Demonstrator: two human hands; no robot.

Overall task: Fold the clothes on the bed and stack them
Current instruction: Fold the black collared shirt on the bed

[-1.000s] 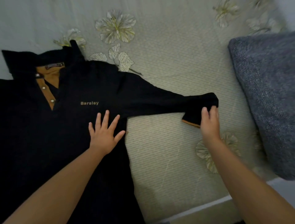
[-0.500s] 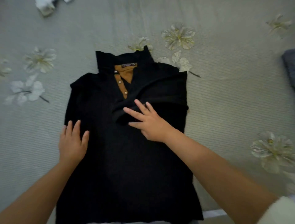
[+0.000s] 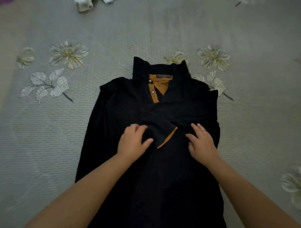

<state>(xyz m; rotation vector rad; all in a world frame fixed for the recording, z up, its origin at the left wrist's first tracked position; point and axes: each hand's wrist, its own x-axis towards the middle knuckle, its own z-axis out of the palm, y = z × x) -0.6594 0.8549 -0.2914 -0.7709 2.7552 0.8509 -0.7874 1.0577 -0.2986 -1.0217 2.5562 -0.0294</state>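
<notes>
A black polo shirt point(image 3: 162, 179) with a mustard placket and collar lining lies face up on the bed, collar away from me. Both sleeves are folded across the chest. The mustard-trimmed cuff point(image 3: 167, 138) of one sleeve lies on top between my hands. My left hand point(image 3: 133, 143) grips that sleeve just left of the cuff, with fingers curled over the fabric and thumb beneath. To the right of the cuff, my right hand point(image 3: 202, 144) rests on the shirt with its fingers spread, holding nothing.
The grey-green bedsheet point(image 3: 48, 130) with printed pale flowers surrounds the shirt on all sides. Small pale garments point(image 3: 83, 5) lie at the far edge of the bed, top left of centre. A purple item point(image 3: 4, 1) shows in the top left corner.
The left sleeve has come across the chest in my left hand and lies over the right sleeve. My right hand slid to the right on the shirt.
</notes>
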